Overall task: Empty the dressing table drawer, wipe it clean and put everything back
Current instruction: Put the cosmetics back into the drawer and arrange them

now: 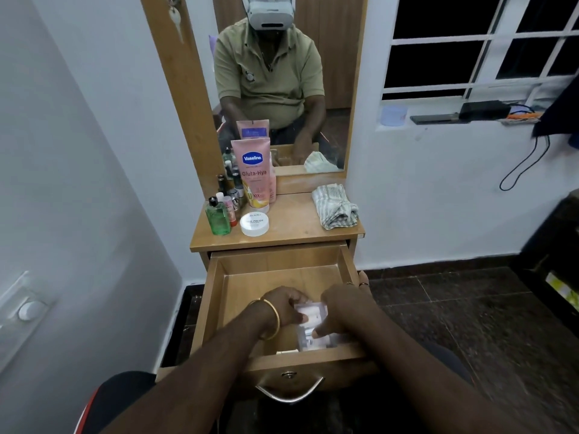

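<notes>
The wooden drawer (219, 296) of the dressing table stands pulled out, its far half bare. Both my hands are inside its near part. My left hand (286, 303), with gold bangles on the wrist, grips a small white packet (311, 311) from the left. My right hand (341, 305) holds the same packet from the right, its thumb pressing lower on more white and clear packets (316, 341) lying at the drawer's front. A small white box (286, 351) sits against the front wall. A striped cloth (335, 206) lies folded on the table top at the right.
On the table top (291, 233) at the left stand a pink Vaseline tube (254, 173), a green bottle (217, 217), a white round jar (254, 223) and several small bottles. A mirror (275, 73) rises behind. A wall is at the left, dark floor at the right.
</notes>
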`<action>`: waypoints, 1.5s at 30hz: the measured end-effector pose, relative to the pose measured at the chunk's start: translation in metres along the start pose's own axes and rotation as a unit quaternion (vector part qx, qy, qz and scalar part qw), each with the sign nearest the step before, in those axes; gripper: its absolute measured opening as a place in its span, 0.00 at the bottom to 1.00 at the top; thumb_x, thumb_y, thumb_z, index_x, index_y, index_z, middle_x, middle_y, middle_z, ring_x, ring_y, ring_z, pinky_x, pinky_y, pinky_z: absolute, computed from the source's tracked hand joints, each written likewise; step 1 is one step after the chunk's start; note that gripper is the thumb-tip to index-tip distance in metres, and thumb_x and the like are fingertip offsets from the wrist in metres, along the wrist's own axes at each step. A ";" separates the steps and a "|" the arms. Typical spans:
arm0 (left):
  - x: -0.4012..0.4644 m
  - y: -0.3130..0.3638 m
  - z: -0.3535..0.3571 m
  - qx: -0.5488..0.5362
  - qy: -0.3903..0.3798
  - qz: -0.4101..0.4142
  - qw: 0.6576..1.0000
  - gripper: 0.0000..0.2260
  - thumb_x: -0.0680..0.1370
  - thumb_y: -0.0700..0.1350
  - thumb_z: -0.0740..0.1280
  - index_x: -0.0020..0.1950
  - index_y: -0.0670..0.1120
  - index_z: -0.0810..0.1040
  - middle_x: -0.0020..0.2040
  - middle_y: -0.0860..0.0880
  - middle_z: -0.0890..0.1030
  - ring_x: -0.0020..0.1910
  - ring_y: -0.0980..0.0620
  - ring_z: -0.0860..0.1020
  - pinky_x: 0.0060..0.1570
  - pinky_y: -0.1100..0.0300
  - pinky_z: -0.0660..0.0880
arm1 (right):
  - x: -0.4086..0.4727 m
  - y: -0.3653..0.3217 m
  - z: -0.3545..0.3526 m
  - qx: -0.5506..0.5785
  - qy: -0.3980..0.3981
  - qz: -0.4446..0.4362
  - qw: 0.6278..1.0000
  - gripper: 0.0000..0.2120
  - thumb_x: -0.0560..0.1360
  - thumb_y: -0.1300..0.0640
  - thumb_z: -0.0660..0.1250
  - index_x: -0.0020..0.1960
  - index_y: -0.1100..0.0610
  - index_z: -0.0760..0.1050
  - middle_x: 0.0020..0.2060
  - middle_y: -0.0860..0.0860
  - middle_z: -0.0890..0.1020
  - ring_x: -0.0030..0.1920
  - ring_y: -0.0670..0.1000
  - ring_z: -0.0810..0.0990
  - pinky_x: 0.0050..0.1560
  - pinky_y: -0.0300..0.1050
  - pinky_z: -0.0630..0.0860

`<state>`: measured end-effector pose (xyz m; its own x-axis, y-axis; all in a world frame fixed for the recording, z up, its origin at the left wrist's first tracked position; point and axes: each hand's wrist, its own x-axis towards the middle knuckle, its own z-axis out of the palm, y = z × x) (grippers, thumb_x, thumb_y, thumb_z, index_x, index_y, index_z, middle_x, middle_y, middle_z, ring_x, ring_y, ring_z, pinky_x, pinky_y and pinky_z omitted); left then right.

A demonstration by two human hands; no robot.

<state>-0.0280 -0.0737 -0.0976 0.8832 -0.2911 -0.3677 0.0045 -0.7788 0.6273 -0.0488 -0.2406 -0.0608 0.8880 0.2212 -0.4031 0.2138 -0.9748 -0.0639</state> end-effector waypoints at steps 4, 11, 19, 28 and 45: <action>0.002 -0.005 0.000 0.055 -0.003 0.033 0.998 0.16 0.68 0.46 0.78 0.54 0.49 0.84 0.52 0.52 0.84 0.50 0.51 0.81 0.56 0.52 0.79 | 0.003 0.000 0.001 0.006 -0.036 0.014 0.999 0.25 0.70 0.35 0.70 0.58 0.51 0.76 0.59 0.51 0.79 0.61 0.54 0.75 0.67 0.59 0.68; -0.016 -0.014 -0.042 -0.171 0.183 0.030 0.968 0.14 0.73 0.43 0.75 0.57 0.45 0.80 0.46 0.52 0.80 0.45 0.57 0.78 0.50 0.69 0.74 | 0.011 -0.028 -0.053 0.108 0.213 0.056 0.969 0.11 0.75 0.43 0.64 0.51 0.49 0.77 0.52 0.48 0.82 0.55 0.52 0.79 0.56 0.49 0.71; -0.014 -0.038 -0.056 -0.303 0.354 0.062 0.883 0.12 0.73 0.41 0.74 0.56 0.49 0.80 0.52 0.55 0.83 0.50 0.64 0.79 0.54 0.62 0.76 | 0.077 -0.097 -0.090 0.253 0.343 0.010 0.904 0.33 0.60 0.30 0.73 0.55 0.49 0.68 0.51 0.47 0.79 0.53 0.52 0.76 0.50 0.50 0.74; -0.010 -0.044 -0.056 -0.232 0.405 0.096 0.879 0.12 0.73 0.43 0.74 0.56 0.50 0.79 0.53 0.53 0.80 0.42 0.64 0.77 0.46 0.57 0.79 | 0.092 -0.103 -0.087 0.274 0.364 -0.012 0.890 0.30 0.62 0.38 0.75 0.57 0.49 0.67 0.52 0.48 0.78 0.55 0.54 0.75 0.50 0.49 0.71; -0.020 -0.041 -0.049 -0.167 0.375 0.096 0.907 0.09 0.73 0.42 0.74 0.52 0.49 0.80 0.52 0.54 0.79 0.41 0.56 0.79 0.44 0.60 0.79 | -0.022 -0.019 0.001 0.155 0.102 0.001 0.983 0.31 0.60 0.34 0.74 0.59 0.42 0.70 0.57 0.42 0.74 0.56 0.47 0.75 0.52 0.46 0.76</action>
<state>-0.0227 -0.0088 -0.0822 0.9525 0.1540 0.2627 -0.1525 -0.5053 0.8493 -0.0724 -0.2272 -0.0514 0.9580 0.1901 -0.2149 0.1058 -0.9303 -0.3512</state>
